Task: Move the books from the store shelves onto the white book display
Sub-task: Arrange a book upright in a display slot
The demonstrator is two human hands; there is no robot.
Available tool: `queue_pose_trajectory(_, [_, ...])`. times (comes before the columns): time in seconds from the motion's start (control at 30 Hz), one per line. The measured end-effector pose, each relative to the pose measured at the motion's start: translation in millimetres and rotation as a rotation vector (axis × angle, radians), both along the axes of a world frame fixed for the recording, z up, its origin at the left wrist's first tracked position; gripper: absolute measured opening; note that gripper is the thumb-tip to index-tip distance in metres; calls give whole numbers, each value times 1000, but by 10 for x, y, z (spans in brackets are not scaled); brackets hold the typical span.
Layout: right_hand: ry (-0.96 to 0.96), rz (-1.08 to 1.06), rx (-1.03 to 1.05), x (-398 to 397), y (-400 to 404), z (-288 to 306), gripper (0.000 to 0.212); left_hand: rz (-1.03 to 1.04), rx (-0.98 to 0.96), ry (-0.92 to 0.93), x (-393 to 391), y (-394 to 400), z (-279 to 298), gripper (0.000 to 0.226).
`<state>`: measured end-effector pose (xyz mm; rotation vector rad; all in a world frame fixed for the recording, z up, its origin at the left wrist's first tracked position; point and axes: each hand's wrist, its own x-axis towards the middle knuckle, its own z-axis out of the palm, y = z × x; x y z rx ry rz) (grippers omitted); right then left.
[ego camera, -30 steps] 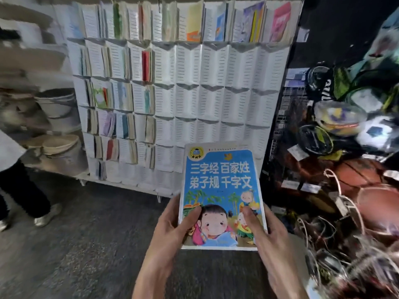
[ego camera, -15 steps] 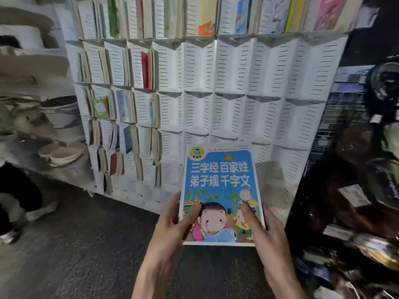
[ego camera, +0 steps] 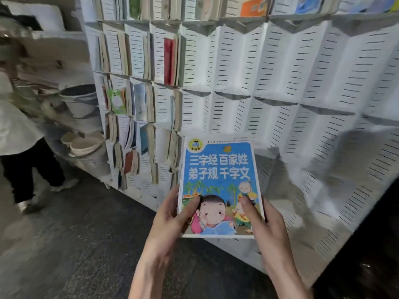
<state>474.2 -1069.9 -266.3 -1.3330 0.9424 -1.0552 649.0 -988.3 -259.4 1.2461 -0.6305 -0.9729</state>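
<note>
You hold a paperback book (ego camera: 219, 186) whose blue printed cover looks smooth with a slight sheen, its page edges plain matt paper. Before you, the white book display (ego camera: 302, 87) looks like painted sheet metal, matt and slotted, scuffed grey low down. The books (ego camera: 133, 117) in its left pockets show dull, yellowed paper edges. The floor (ego camera: 71, 234) looks like rough, dark, matt concrete

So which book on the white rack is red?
The red book standing in the second row from the top of the white display. Its neighbours show pale page edges or green and blue covers.
</note>
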Motion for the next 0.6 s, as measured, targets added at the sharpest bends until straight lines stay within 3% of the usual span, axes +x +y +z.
queue_pose_trajectory(0.37, [32,-117,-180,1571,-1143,323,24,-87,-127,-87,1651,-1242,343,42])
queue_pose_trajectory(0.5, [42,-196,-305,1921,-1661,605,6,-151,-217,-153,2074,-1852,594,39])
queue_pose_trajectory(0.6, [19,-209,-351,2168,-2096,753,21,-189,-269,-201,2352,-2353,775,37])
